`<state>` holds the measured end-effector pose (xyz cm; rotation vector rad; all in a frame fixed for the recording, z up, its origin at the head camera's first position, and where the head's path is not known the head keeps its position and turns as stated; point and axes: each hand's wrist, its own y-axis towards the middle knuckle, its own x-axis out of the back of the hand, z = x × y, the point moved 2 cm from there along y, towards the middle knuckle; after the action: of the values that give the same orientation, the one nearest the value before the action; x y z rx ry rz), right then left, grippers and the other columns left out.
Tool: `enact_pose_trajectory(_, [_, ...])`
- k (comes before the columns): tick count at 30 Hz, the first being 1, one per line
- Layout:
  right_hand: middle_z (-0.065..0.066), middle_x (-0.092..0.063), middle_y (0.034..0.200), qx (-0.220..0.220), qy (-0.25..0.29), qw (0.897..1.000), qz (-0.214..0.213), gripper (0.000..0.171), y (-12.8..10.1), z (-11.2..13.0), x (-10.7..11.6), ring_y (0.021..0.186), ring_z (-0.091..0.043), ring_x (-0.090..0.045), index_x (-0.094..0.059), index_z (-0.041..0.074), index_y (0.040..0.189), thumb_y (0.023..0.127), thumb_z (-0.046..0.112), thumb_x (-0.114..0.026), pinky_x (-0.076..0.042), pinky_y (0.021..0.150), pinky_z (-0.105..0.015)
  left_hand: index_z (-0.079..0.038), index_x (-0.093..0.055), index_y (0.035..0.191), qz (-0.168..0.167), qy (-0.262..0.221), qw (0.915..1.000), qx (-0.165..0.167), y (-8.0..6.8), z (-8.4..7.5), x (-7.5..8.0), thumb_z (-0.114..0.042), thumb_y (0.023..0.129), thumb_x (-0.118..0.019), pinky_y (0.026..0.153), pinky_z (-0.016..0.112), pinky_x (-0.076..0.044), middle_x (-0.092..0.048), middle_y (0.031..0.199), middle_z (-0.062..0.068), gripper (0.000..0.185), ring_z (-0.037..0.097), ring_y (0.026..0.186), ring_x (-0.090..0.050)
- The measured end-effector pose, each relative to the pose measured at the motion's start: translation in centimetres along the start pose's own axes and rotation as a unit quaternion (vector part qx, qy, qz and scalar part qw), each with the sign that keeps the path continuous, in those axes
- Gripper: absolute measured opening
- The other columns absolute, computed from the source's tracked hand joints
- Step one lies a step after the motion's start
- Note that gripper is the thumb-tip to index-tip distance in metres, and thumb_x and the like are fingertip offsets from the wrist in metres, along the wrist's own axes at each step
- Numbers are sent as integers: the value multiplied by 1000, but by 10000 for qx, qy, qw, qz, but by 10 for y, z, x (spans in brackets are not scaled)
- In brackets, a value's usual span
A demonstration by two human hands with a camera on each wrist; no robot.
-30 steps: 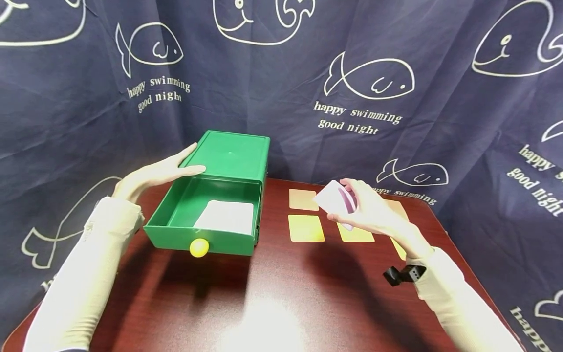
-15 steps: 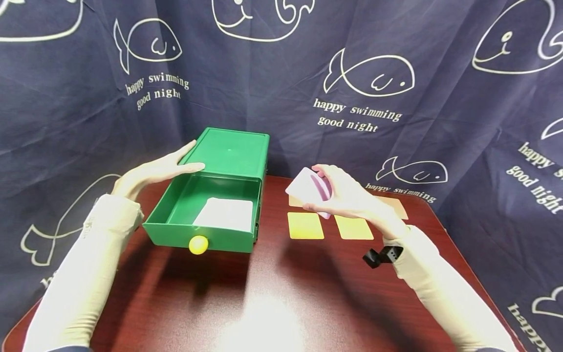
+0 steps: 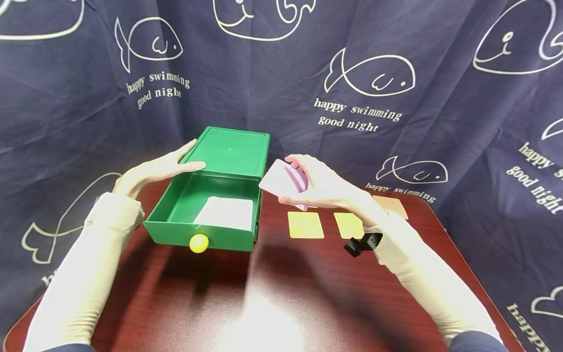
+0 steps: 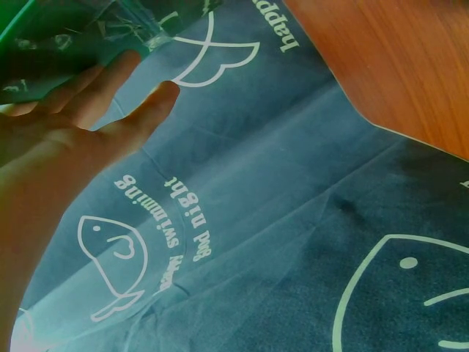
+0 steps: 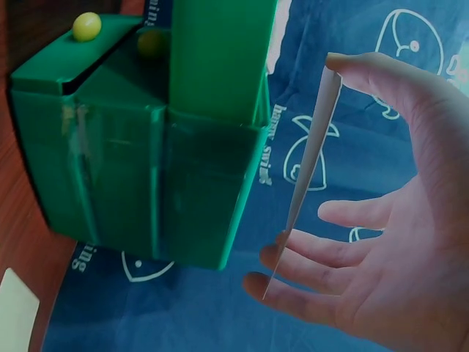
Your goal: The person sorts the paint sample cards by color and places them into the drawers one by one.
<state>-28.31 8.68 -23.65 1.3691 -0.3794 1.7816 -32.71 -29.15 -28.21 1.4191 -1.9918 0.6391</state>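
From the head camera, the left hand [image 3: 154, 171] rests flat, fingers straight, against the green box [image 3: 230, 154] above its pulled-out drawer [image 3: 202, 215], which holds a white card [image 3: 225, 213]. At three o'clock of the box, the right hand [image 3: 318, 186] pinches a pale card [image 3: 281, 178] above the table [image 3: 281, 293]. The left wrist camera shows relaxed fingers [image 4: 110, 99] touching green plastic. The right wrist camera shows the card [image 5: 308, 176] edge-on between thumb and fingertips.

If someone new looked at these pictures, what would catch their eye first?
Probably the bright green drawer box, pulled open left of centre on the dark red table, with a white card lying inside. Next, the right hand pinching another card just beside the box, while the left hand rests against its top.
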Motion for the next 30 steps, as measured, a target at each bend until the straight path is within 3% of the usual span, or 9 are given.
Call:
enact_pose_trajectory(11, [1,-54,126,340,156,9991,183,85,19,30,-5,115,-16,-48,-42,14,141,72,51,-77,-42,98,-32,-22,7,156,-15,139,9999,-91,1,-2,1,-49,95,-54,122,54,-5,3,164,2,90,26,150,-2])
enact_pose_trajectory(26, [5,-51,132,942,313,9941,432,80,36,70,-24,120,-9,-44,-43,20,140,75,54,-73,-41,105,-30,-24,7,156,-7,6,10000,8,2,1,-1,-48,94,-55,122,55,-6,4,164,0,91,25,150,-3])
enact_pose_trajectory(30, [5,-51,129,1045,188,9930,524,79,40,78,-32,117,-8,-44,-44,22,138,74,58,-72,-45,96,-28,-25,7,156,-7,7,10000,9,1,0,0,-49,94,-55,122,55,-6,3,164,-1,90,25,150,-4])
